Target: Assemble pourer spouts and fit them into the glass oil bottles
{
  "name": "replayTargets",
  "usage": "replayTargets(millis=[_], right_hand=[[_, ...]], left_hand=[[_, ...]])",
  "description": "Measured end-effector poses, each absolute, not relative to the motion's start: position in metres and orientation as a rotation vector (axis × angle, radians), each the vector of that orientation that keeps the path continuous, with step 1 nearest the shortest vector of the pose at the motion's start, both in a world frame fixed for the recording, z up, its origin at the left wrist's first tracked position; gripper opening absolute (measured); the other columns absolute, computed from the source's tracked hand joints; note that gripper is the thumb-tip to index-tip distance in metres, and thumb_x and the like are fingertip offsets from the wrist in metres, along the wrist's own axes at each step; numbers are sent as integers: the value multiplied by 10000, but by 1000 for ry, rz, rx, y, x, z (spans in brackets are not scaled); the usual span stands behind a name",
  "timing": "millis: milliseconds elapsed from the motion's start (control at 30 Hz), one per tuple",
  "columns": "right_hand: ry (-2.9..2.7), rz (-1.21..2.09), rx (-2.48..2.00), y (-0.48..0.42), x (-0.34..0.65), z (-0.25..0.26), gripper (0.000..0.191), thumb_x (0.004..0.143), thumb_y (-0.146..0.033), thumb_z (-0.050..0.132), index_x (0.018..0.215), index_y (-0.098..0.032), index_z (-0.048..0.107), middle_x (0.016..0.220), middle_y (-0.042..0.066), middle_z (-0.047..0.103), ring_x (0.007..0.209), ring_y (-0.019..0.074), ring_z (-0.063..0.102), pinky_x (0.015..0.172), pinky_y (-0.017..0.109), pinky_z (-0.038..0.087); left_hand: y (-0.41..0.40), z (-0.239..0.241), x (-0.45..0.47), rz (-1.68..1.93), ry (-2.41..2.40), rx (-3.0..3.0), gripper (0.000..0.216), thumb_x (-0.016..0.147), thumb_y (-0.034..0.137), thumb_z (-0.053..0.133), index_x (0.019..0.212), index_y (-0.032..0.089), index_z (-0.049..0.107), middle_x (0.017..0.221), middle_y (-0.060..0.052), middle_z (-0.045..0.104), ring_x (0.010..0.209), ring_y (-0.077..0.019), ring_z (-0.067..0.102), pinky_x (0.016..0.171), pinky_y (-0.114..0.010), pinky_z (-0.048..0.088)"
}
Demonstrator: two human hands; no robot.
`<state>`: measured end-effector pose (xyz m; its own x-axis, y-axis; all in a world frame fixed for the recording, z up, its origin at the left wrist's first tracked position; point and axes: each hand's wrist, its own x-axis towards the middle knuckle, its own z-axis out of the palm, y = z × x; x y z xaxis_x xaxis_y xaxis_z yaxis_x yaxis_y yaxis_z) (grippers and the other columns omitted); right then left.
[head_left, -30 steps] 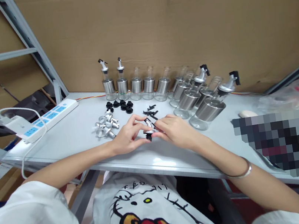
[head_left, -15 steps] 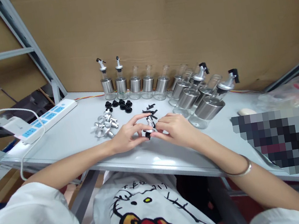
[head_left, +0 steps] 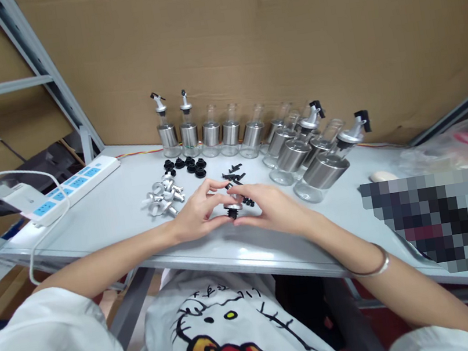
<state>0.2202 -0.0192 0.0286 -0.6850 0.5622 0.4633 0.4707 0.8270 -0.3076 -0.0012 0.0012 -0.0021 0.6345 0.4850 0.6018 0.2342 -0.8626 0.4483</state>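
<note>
Both hands meet near the front of the white table [head_left: 102, 210] around a small silver-and-black pourer spout [head_left: 233, 208]. My left hand [head_left: 198, 211] pinches it between thumb and fingertips. My right hand [head_left: 267, 207] touches the spout from the right with thumb and forefinger. Just behind lie loose black clips [head_left: 234, 174], several black rubber stoppers [head_left: 186, 165] and a heap of silver spout parts [head_left: 163, 196]. Glass-and-steel oil bottles [head_left: 210, 136] stand in a row at the back; others [head_left: 319, 170] lie tipped at the right.
A white power strip [head_left: 72, 185] with its cable lies at the table's left edge. Cardboard sheets line the wall behind. A clear plastic bag [head_left: 467, 146] and a small white oval object [head_left: 382, 176] sit at the right. A metal shelf frame [head_left: 42, 69] rises at left.
The right hand's fingers have shifted lower around the spout, and the spout now sits lower between both hands, close to the tabletop. The left hand has hardly moved.
</note>
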Motion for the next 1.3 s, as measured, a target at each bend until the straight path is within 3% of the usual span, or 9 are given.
replayTargets(millis=[67,267,400,500,700,833,933,1067,1300], right_hand=[[-2426,326,-724,-19,220,29,389,892,-398,589,1207,-175,549,1013,93,704,842,192,674,747,325,547],[-2310,440,-747,-21,220,32,356,900,-361,582,1199,-168,567,980,73,702,777,142,647,632,237,534],[-2310,440,-764,-22,218,30,371,872,-393,610,1168,-176,563,961,70,692,774,151,637,625,243,523],[-2317,458,-782,-22,218,29,355,855,-400,626,1124,-176,567,957,68,694,780,158,642,652,254,526],[-2354,593,-771,-23,218,31,261,907,-324,548,1123,-189,602,1078,71,709,887,170,675,718,268,543],[-2401,609,-703,-25,215,32,263,893,-262,547,1129,-188,637,1114,66,710,986,191,673,828,310,537],[-2448,635,-742,-25,215,31,347,826,-300,648,1151,-181,621,1116,76,704,883,192,687,738,290,541],[-2471,675,-739,-23,215,29,273,853,-317,628,1091,-183,630,1038,67,720,727,155,671,649,253,509],[-2473,629,-643,-25,216,32,244,893,-341,581,1070,-178,624,991,79,715,787,171,668,723,271,514]], left_hand=[[2,-2,0,1105,523,2518,223,894,308,593,1100,226,578,1287,-105,461,800,-113,604,788,-344,573],[2,0,3,1156,455,2516,285,904,256,574,1180,248,504,1369,-117,420,1266,-250,488,991,-431,504],[3,-1,3,1102,453,2505,289,908,276,572,1185,255,494,1384,-118,371,1048,-191,615,953,-420,524],[4,-4,3,1069,451,2521,309,904,293,577,1195,269,480,1366,-113,381,1012,-185,616,931,-415,530],[7,-9,3,1146,481,2436,572,827,366,682,1305,295,376,1314,-113,458,879,-148,622,893,-387,533],[7,-9,2,1050,611,2345,731,762,437,734,1360,263,350,1312,-123,537,983,-201,642,923,-396,509],[7,-8,1,968,605,2485,588,799,434,698,1297,227,465,1265,-114,609,1128,-244,603,969,-412,465],[6,-6,1,1011,492,2632,440,857,451,620,1199,179,563,1130,-106,692,1020,-225,655,910,-395,474],[2,0,0,1168,426,2727,400,899,441,559,1188,165,569,1090,-101,713,957,-191,684,908,-364,490]])
